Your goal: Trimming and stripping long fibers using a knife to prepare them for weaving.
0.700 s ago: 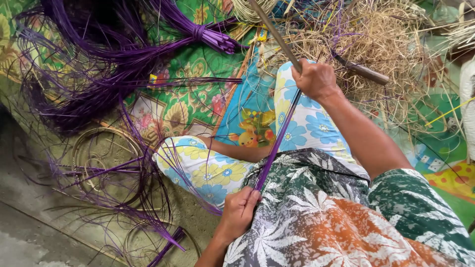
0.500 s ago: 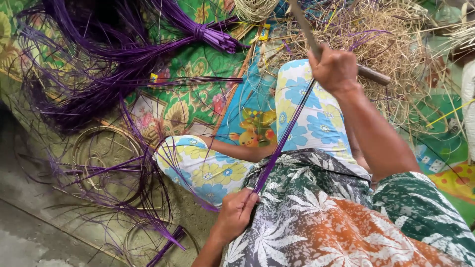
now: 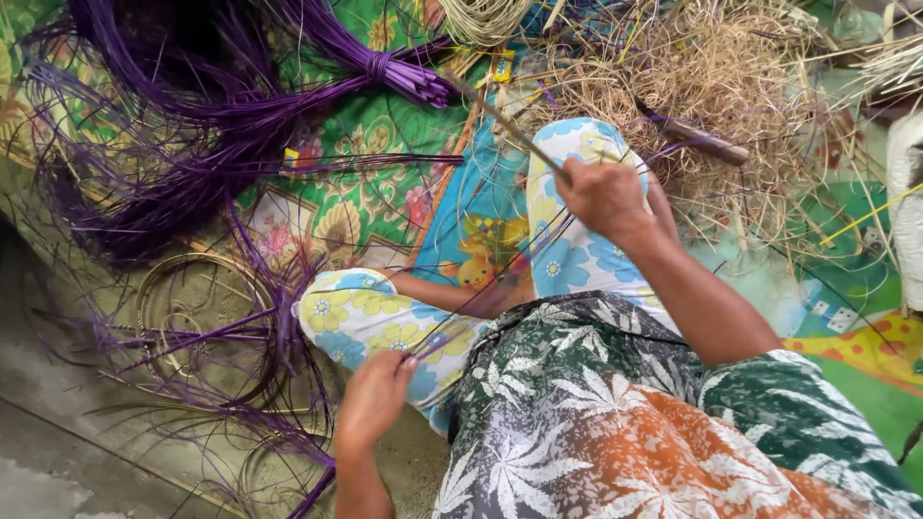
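The right hand (image 3: 604, 195) clenches a thin pale stick (image 3: 505, 123); the left hand (image 3: 373, 396) pinches a purple fibre strand (image 3: 481, 300) stretched between both grips.

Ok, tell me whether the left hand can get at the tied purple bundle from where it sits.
Probably not without leaning. The left hand sits low by the knee, pinching a thin purple strand, while the tied purple bundle lies far across the green mat, beyond the bent legs.

Patterned floor mat (image 3: 385, 207) spread over bare floor (image 3: 58, 452).
On the mat lie a tied purple fibre bundle (image 3: 288, 86) and a straw heap (image 3: 731, 77); coiled rings (image 3: 197, 317) at its edge.
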